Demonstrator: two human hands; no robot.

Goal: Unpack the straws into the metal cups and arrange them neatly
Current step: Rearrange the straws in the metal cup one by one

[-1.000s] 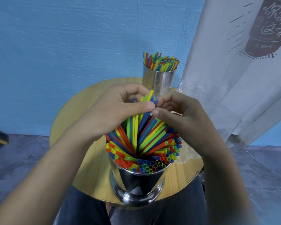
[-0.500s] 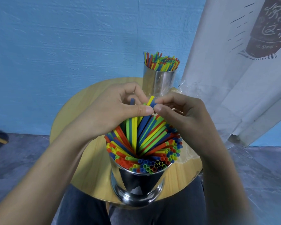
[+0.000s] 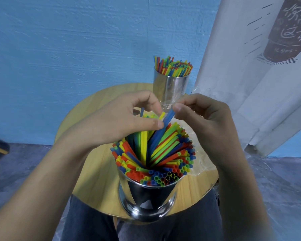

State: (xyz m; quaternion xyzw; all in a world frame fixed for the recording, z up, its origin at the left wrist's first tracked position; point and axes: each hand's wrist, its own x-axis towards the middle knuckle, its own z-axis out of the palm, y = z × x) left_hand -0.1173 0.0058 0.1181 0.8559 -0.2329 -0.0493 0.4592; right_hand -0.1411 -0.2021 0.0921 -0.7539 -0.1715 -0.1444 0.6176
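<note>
The near cup [image 3: 149,197] stood at the table's [image 3: 97,169] front edge, packed with straws [image 3: 156,153] that fanned outward from a hollow in the middle. One blue straw [image 3: 161,130] rose out of that fan, its long axis tilted up and away from the cup toward the far right, its top end above the rest. Both hands met just over the cup at that straw. The left hand [image 3: 122,126] curled round a cluster of straws on the cup's left side, thumb pressed against the blue straw's shaft. The right hand [image 3: 203,119] came in from the cup's right, its thumb and forefinger closed at the straw's top end; it looked the better placed to steer the tip, the left to steady the bundle, so squaring that straw upright seemed the step in hand.

Behind the cup stood a far cup [image 3: 170,87], already full. Crumpled clear wrap [image 3: 201,164] lay to the cup's right. The left palm hid how many straws it held, and whether the right fingertips truly gripped the tip or only touched it was hard to make out.
</note>
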